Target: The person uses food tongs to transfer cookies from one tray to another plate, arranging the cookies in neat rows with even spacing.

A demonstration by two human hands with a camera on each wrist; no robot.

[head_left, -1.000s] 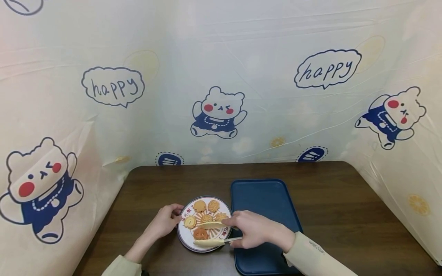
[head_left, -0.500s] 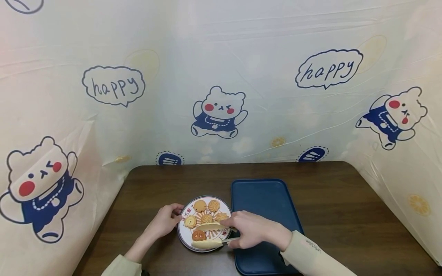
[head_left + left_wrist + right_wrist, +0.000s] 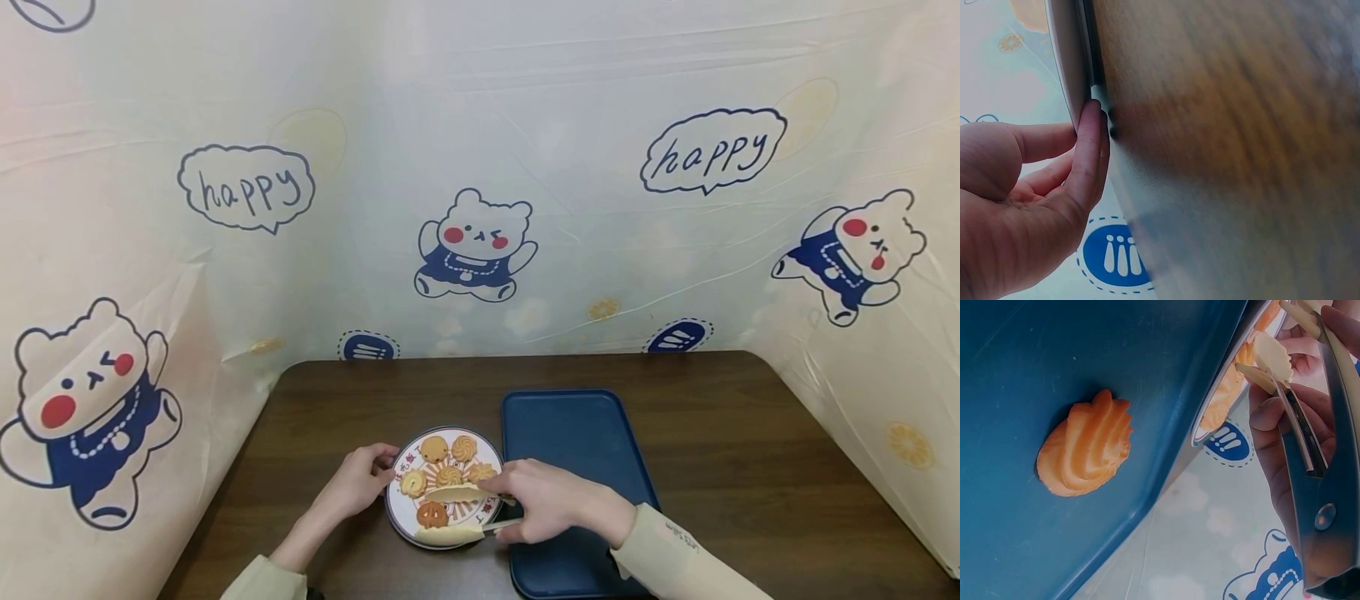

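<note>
At the left edge of a white patterned plate (image 3: 408, 510), my left hand (image 3: 358, 479) pinches the rim. The left wrist view shows the thumb on the rim and the fingers (image 3: 1088, 147) beneath it. My right hand (image 3: 551, 500) holds metal tongs (image 3: 1317, 487) with cream-coloured tips. Those tips stand apart over the plate's near part, one on each side of a brown cookie (image 3: 432, 514); whether they touch it I cannot tell. Several paler cookies (image 3: 450, 475) lie farther back on the plate. Another ridged cookie (image 3: 1088, 444) lies on the blue tray.
The blue tray (image 3: 570, 433) stands right beside the plate, partly under my right hand and forearm. Both rest on a dark wooden table (image 3: 720, 467). A printed cloth (image 3: 480, 125) hangs behind and at both sides.
The tong tips have shifted slightly left and towards me. The brown cookie has moved a little the same way. My left hand has stayed on the plate's rim.
</note>
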